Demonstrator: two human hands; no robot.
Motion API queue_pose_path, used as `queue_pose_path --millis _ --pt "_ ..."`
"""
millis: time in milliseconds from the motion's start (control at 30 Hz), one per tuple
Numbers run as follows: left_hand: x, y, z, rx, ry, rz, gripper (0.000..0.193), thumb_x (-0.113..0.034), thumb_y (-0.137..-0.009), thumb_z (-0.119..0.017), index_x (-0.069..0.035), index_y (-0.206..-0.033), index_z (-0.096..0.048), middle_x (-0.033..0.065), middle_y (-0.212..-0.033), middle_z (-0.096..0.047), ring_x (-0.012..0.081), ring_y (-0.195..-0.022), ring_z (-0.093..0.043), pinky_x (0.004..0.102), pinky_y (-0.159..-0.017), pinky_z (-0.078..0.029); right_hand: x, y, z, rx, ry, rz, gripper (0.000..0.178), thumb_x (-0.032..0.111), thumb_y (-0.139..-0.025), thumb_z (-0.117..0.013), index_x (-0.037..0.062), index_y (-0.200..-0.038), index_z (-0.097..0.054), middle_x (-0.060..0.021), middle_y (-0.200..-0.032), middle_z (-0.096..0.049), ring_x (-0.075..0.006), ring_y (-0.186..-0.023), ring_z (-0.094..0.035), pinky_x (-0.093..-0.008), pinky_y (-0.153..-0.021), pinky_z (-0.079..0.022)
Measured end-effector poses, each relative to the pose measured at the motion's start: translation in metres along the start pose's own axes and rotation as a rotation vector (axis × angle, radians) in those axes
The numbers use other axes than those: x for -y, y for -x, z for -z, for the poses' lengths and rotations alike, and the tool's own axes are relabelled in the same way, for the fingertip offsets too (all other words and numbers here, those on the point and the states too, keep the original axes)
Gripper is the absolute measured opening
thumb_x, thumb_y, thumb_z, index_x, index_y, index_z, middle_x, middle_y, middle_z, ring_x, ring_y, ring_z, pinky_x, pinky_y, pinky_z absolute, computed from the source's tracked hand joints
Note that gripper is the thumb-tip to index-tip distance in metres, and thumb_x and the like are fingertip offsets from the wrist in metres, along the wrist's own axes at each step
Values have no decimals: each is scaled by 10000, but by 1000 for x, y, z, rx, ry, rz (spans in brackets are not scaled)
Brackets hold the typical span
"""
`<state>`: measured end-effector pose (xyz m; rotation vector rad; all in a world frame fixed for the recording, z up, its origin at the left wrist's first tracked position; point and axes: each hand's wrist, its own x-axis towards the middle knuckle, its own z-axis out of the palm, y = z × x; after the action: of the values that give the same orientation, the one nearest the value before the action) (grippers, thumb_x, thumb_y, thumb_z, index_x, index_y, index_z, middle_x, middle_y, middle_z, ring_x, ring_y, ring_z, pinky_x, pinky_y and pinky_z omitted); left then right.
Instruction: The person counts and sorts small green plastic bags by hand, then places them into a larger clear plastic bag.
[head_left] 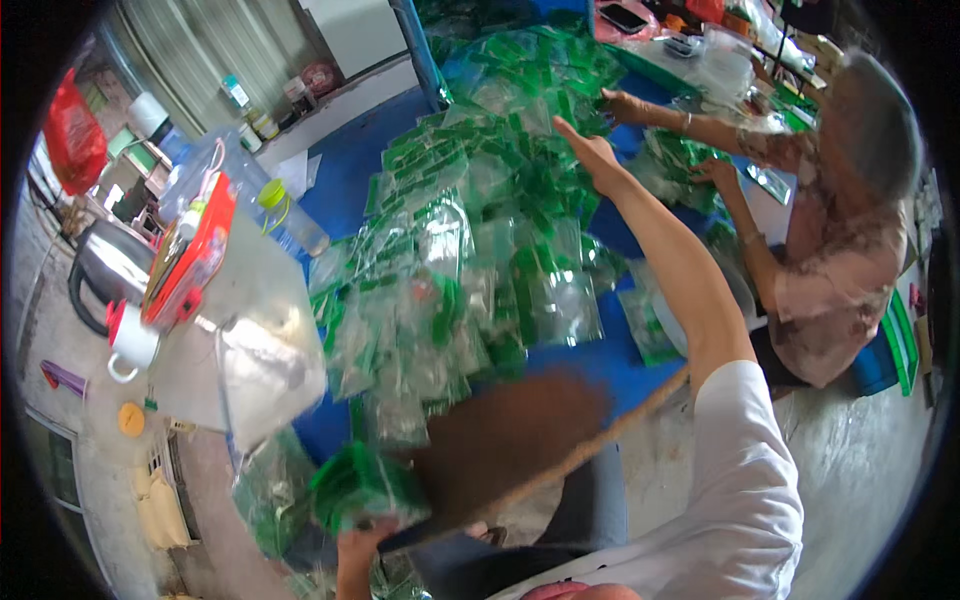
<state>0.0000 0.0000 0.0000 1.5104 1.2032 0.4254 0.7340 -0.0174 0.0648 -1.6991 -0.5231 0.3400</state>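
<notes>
right hand (592,152) reaches open-fingered onto the heap of green-topped packets (470,240), left hand (365,545) gripping a gathered bundle (365,490) low.

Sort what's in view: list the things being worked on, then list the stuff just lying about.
In hand:
- pile of clear, green-topped packets on the blue table
- right hand reaching onto the pile
- left hand holding a bunch of packets

Lying about:
- water bottle
- white mug
- red bag
- kettle
</notes>
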Motion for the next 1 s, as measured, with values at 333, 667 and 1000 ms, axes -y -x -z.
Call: queue_pose_path --millis 333,667,1000 --pt "-118 -36 -7 147 -468 606 415 -234 -939 -686 -116 -1290 -498 83 -1188 -564 185 -1019 -530 446 -855 -483 -20 -144 -22 -361 135 -234 1296 741 -571 -820 -103 -1430 -340 -258 -1410 -495 -373 -1288 -518 -423 -1062 -435" --pt "-186 -40 1 110 -375 681 475 -243 -961 -652 -124 -1369 -440 95 -1281 -517 228 -1098 -517 449 -885 -489 12 -161 -79 -467 120 -421 1312 699 -576 -836 -115 -1439 -278 -346 -1378 -492 -459 -1291 -495 -455 -1065 -430" --pt "-180 -49 -4 86 -284 678 536 -253 -982 -619 -132 -1448 -382 107 -1374 -471 271 -1176 -504 452 -914 -494 39 -170 -3 -183 174 -216 902 568 -638 -878 -110 -1162 -595 -226 -1038 -710 -316 -960 -698 -401 -828 -543"
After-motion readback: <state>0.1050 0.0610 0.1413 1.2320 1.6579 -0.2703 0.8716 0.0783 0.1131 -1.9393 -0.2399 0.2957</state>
